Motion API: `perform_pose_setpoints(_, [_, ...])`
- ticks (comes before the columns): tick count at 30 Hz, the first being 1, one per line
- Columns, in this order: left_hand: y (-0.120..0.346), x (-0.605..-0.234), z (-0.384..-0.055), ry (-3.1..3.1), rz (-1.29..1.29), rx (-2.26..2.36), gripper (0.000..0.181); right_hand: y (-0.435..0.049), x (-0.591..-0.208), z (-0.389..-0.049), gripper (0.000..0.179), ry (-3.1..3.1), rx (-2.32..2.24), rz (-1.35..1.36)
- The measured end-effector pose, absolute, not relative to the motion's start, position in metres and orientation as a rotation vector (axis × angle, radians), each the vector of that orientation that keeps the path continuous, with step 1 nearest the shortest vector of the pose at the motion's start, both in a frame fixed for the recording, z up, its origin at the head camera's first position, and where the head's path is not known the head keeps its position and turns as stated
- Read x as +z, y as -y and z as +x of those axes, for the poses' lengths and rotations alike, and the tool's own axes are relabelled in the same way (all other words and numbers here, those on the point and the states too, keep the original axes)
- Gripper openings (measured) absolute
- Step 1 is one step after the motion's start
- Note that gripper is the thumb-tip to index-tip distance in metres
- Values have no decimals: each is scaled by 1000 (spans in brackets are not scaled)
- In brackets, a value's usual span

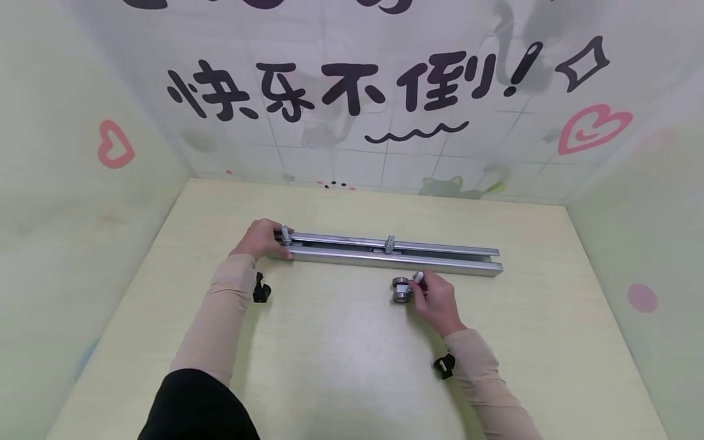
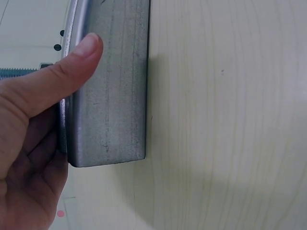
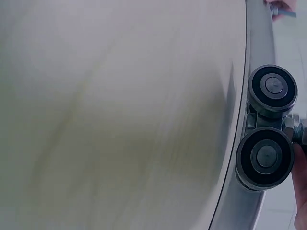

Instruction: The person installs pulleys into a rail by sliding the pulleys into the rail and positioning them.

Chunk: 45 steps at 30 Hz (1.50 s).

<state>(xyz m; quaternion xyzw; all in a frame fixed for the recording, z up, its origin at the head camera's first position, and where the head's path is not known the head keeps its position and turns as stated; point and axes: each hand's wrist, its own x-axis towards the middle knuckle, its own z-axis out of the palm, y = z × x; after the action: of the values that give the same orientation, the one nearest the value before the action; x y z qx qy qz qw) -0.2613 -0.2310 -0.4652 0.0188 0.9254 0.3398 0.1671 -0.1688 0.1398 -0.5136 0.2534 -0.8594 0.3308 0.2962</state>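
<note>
A slotted metal rail (image 1: pixel 352 258) lies across the table, its slot facing up. Two threaded bolts stand up out of the slot, one bolt (image 1: pixel 285 234) at the left end and another bolt (image 1: pixel 390 243) near the middle. My left hand (image 1: pixel 261 239) grips the rail's left end, the thumb on the near wall in the left wrist view; the other fingers are partly hidden behind it. In front of the rail, my right hand (image 1: pixel 440 302) pinches the bolt of a roller trolley (image 1: pixel 401 295). Two round wheels of this trolley (image 3: pixel 266 158) face the right wrist camera.
The pale wooden table (image 1: pixel 330 360) extends in front of the rail and beyond both its ends. A printed white backdrop (image 1: pixel 341 146) rises behind the table, with side panels left and right. Black wrist camera mounts (image 1: pixel 261 288) hang at both wrists.
</note>
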Motion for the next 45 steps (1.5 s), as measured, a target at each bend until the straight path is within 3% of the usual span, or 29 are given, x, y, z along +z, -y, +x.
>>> perform_pose_setpoints(22, [229,-462,-262,-2634,32,948,65,-237,-509,-167,8,2335,786,310])
perform_pose_setpoints(45, [229,-465,-263,-2634,32,943,66,-305,-501,-163,10,2419,680,58])
